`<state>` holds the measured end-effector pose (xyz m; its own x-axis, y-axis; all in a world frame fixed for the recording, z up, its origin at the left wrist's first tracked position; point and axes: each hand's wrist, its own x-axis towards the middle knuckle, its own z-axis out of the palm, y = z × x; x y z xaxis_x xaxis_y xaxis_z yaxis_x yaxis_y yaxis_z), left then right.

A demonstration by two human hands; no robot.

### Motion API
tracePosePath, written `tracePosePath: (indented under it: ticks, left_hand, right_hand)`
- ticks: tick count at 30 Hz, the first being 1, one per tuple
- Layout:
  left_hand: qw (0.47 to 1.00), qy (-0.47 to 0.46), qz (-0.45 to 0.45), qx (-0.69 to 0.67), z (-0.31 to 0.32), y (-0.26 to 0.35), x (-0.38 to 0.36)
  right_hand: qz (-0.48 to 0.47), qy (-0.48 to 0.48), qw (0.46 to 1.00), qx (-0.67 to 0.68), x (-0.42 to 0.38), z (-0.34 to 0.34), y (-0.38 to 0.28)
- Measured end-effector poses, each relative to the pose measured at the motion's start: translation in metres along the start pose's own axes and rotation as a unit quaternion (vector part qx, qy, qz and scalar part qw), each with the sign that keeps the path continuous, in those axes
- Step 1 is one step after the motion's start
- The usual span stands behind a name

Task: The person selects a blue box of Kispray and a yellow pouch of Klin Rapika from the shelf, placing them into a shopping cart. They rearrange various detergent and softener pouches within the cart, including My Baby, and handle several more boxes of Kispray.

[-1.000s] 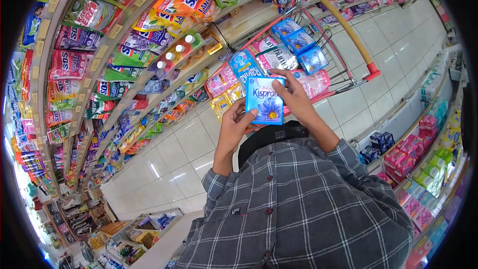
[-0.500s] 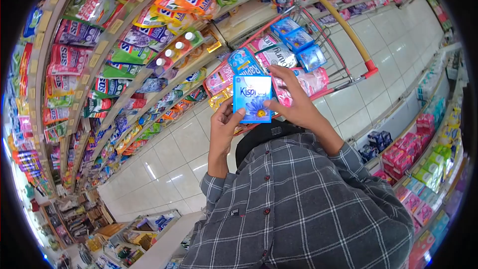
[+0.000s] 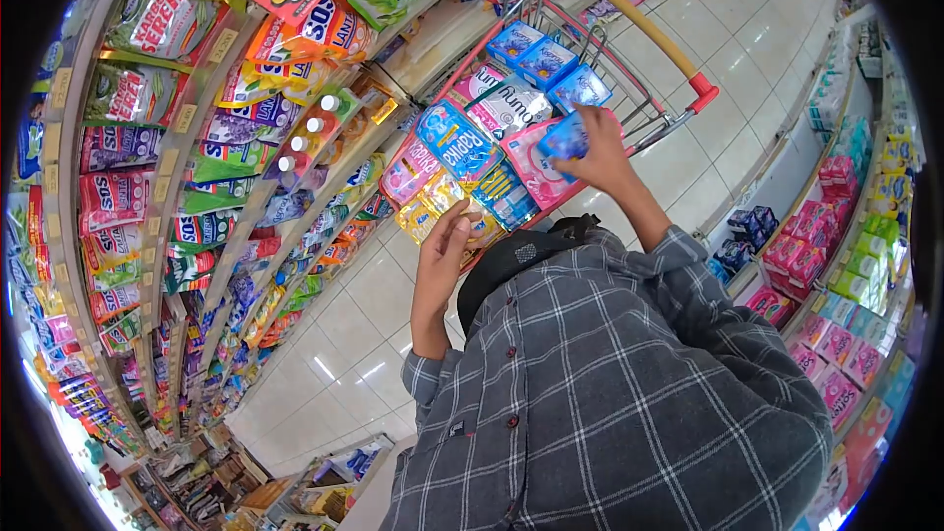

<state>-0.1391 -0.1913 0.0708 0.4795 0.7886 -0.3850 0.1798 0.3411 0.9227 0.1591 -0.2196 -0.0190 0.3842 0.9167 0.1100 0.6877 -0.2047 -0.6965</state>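
My right hand [image 3: 602, 159] grips a blue Kispray box [image 3: 564, 139], slightly blurred, above a pink pack [image 3: 526, 165] in the shopping cart [image 3: 641, 143]. My left hand [image 3: 444, 254] is empty, its fingers loosely curled and apart, over the near side of the cart beside yellow packets [image 3: 433, 211]. More blue boxes [image 3: 548, 63] stand in a row at the cart's far end. Between them and me lie a blue Rapika pack [image 3: 454, 141], a pink-and-white pouch [image 3: 513, 108] and blue-and-yellow sachets [image 3: 511, 199].
Shelves of SOS pouches [image 3: 116, 199] run along the left, with white-capped bottles [image 3: 313, 128] on one of them. The cart's yellow handle [image 3: 639, 20] points away from me. Pink packs [image 3: 801, 251] fill shelves on the right. Pale floor tiles [image 3: 334, 334] lie between.
The Kispray box has left my left hand and moved right and down over the cart in my right hand. My left hand has loosened. The view has shifted, showing more of the cart's contents.
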Motion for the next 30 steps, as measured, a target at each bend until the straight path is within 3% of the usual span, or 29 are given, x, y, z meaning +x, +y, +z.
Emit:
tracePosePath:
  ticks: [3, 10, 13, 19, 30]
  left_hand:
    - [0.999, 0.005, -0.033, 0.034, -0.011, -0.011, -0.005]
    - [0.997, 0.001, -0.062, 0.054, -0.016, -0.029, -0.011]
    - [0.996, 0.003, -0.071, 0.048, -0.012, -0.027, -0.008]
    - [0.996, 0.002, -0.07, 0.051, -0.009, -0.027, -0.003]
    - [0.996, 0.007, -0.081, 0.039, -0.019, -0.031, 0.0]
  right_hand:
    - [0.038, 0.046, 0.992, -0.107, 0.004, 0.006, 0.041]
    - [0.064, 0.085, 0.986, -0.127, 0.002, 0.009, 0.075]
    - [0.112, 0.029, 0.987, -0.115, -0.001, 0.006, 0.07]
    - [0.051, 0.062, 0.982, -0.171, -0.006, 0.028, 0.083]
    - [0.048, 0.043, 0.968, -0.241, -0.008, 0.041, 0.084]
